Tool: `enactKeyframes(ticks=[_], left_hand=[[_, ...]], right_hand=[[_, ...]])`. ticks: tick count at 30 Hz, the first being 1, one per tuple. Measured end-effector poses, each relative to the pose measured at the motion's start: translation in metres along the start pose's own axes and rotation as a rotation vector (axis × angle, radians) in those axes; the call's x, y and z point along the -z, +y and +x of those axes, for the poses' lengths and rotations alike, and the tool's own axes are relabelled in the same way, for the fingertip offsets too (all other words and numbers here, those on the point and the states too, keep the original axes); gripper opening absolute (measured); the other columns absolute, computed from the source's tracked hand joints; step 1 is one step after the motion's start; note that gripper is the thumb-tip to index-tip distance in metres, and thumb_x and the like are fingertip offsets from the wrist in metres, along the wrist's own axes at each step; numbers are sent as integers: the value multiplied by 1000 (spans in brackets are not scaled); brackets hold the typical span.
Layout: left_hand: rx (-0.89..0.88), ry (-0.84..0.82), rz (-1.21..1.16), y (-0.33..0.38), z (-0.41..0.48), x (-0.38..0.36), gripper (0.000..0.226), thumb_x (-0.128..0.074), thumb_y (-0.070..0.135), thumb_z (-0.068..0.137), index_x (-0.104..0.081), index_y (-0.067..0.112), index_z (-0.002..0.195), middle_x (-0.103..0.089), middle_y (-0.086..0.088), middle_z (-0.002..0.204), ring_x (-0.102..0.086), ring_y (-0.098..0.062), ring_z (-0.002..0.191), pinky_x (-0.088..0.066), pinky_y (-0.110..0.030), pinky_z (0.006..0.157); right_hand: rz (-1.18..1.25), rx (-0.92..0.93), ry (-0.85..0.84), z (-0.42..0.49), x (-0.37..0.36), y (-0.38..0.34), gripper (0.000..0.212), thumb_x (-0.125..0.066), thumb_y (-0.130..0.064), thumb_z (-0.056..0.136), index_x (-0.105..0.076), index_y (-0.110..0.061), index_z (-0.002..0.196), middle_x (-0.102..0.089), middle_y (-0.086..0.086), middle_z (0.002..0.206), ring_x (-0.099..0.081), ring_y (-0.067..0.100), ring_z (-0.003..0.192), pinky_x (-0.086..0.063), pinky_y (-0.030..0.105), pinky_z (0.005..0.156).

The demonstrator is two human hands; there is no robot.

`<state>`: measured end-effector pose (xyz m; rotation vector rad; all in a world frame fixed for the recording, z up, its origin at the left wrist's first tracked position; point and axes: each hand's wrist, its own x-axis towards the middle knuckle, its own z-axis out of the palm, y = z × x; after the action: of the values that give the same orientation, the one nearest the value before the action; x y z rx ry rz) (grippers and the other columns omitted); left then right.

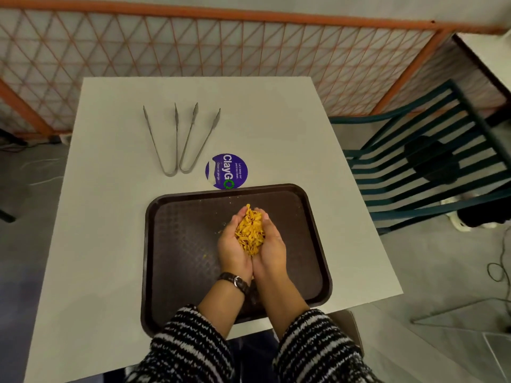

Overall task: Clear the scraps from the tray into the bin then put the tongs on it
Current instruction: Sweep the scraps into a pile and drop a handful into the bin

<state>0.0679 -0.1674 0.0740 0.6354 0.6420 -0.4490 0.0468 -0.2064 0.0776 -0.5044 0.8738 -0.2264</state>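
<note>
Cupping a heap of yellow scraps point(250, 233), the left hand point(232, 248) and right hand point(273, 247) were pressed side by side over the dark tray point(182, 244), two pairs of tongs point(176, 139) lay on the table point(298, 128) beyond it

Round purple sticker point(226, 171) on worktop point(110, 189), frame centre, just above tray point(177, 244) edge: "ClayGO", white letters w/ green recycle-arrow O. Small print: "Let's keep our pantries clean", "Clean as you go". Text runs sideways.
</note>
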Motion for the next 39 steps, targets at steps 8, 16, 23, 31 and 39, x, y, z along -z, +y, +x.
enactKeyframes(ticks=[8,16,23,31,39], left_hand=[[-40,-51,12,-33,-40,-14,25,-43,18,94,-65,8,100,-73,-11,87,-71,-21,79,-58,-31,74],[-88,-22,32,-119,-87,-16,27,-43,19,94,-68,10,95,-72,-11,88,-68,-23,83,-55,-34,81],[-89,21,-70,-228,-135,-6,28,-40,21,95,-63,7,104,-63,-16,106,-62,-26,95,-49,-36,91],[33,100,12,-330,-172,13,24,-44,20,93,-66,10,95,-72,-8,83,-69,-19,77,-55,-32,77],[223,179,169,-428,-126,72,27,-48,20,89,-64,6,104,-66,-19,107,-65,-31,96,-52,-40,86]], right_hand=[[51,26,-29,-34,29,-31,25,-53,-14,93,-65,1,109,-71,20,101,-70,31,91,-58,38,76],[-7,13,-52,-49,116,-73,29,-56,-15,92,-63,0,115,-66,21,115,-62,34,109,-47,45,98],[-56,-41,-107,-63,228,-109,31,-53,-18,93,-62,-3,119,-64,19,120,-61,32,112,-43,48,104],[-73,-50,69,-90,331,-148,20,-51,-13,94,-66,-4,103,-72,15,97,-69,25,88,-54,39,86],[33,-42,237,-33,446,-121,12,-60,-12,88,-68,-5,93,-69,19,103,-65,33,101,-49,47,95]])
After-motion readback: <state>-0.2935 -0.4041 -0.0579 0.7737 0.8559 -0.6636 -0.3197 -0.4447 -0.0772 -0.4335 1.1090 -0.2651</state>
